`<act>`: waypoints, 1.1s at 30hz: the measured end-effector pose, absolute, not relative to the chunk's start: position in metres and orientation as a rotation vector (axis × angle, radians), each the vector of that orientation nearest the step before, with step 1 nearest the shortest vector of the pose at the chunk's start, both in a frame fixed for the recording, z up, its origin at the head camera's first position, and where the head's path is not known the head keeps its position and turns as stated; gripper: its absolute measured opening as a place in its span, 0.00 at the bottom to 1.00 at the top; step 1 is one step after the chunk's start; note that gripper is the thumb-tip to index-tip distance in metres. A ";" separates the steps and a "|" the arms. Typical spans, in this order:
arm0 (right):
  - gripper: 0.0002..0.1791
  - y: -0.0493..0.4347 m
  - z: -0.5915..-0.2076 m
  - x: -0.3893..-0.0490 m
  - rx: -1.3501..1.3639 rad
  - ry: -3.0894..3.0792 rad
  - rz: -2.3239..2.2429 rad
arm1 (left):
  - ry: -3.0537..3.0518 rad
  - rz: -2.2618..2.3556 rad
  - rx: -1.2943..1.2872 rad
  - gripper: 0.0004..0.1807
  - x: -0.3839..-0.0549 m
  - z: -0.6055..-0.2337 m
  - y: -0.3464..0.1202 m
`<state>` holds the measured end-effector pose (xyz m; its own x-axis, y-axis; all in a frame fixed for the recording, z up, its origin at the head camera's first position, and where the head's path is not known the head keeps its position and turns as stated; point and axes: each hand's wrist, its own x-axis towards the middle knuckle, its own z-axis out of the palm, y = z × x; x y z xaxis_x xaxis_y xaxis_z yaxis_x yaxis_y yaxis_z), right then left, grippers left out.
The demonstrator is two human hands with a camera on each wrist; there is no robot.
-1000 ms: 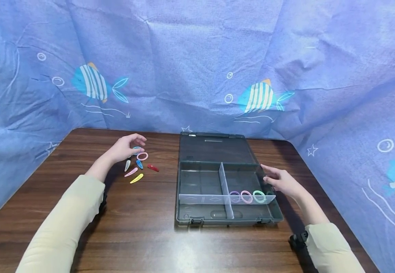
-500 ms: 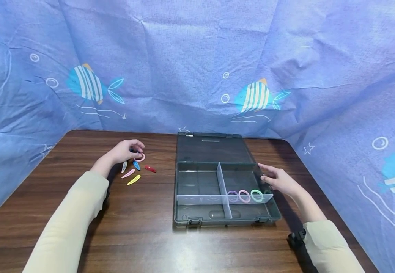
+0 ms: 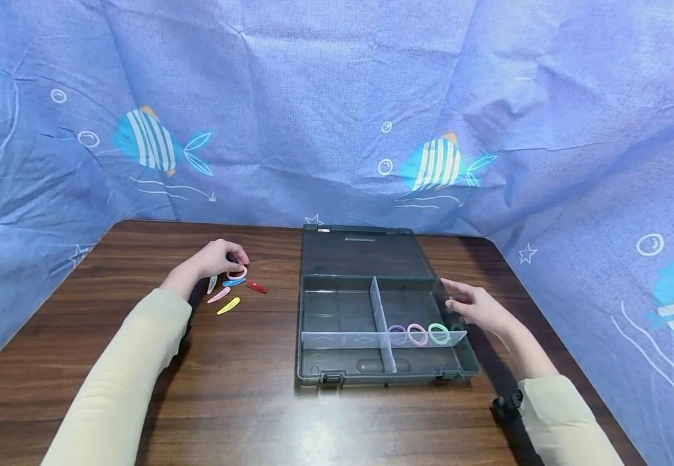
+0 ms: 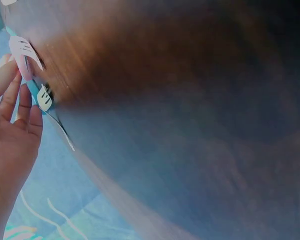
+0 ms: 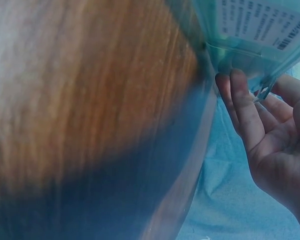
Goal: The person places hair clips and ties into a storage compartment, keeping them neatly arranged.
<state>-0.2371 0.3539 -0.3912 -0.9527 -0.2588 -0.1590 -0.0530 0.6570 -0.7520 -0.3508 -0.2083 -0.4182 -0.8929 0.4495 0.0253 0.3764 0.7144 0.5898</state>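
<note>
Blue clip [image 3: 234, 283] turned, open box [image 3: 337, 307], rings [image 3: 409, 331] inside

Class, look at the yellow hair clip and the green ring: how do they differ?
Shape: the yellow hair clip is slim and elongated, while the green ring is a round loop.
Place: the clip lies on the bare table; the ring is inside the box, in its far right compartment.
Shared: both are brightly coloured and far smaller than the box.
</note>
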 end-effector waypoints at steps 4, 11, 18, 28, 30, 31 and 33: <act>0.32 0.354 -0.392 -0.237 -0.239 2.638 -1.162 | 2.816 0.870 0.686 0.02 -0.351 -0.419 -0.208; 0.32 0.353 -0.394 -0.238 -0.253 2.639 -1.154 | 2.873 0.803 0.706 0.01 -0.349 -0.419 -0.207; 0.32 0.356 -0.397 -0.239 -0.258 2.660 -1.143 | 2.908 0.769 0.711 0.03 -0.348 -0.418 -0.202; 0.33 0.352 -0.390 -0.236 -0.258 2.633 -1.173 | 2.937 0.726 0.745 0.03 -0.351 -0.414 -0.201; 0.33 0.352 -0.390 -0.236 -0.262 2.631 -1.173 | 2.933 0.752 0.729 0.03 -0.350 -0.413 -0.201; 0.33 0.352 -0.390 -0.236 -0.269 2.629 -1.174 | 2.933 0.765 0.722 0.04 -0.350 -0.412 -0.201; 0.32 0.352 -0.390 -0.237 -0.274 2.638 -1.165 | 2.930 0.798 0.710 0.03 -0.351 -0.411 -0.201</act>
<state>-0.2368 0.3522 -0.3904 -0.9524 -0.2675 -0.1460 -0.0722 0.6636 -0.7446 -0.3505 -0.2013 -0.4112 -0.8961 0.4335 0.0953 0.4220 0.7655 0.4858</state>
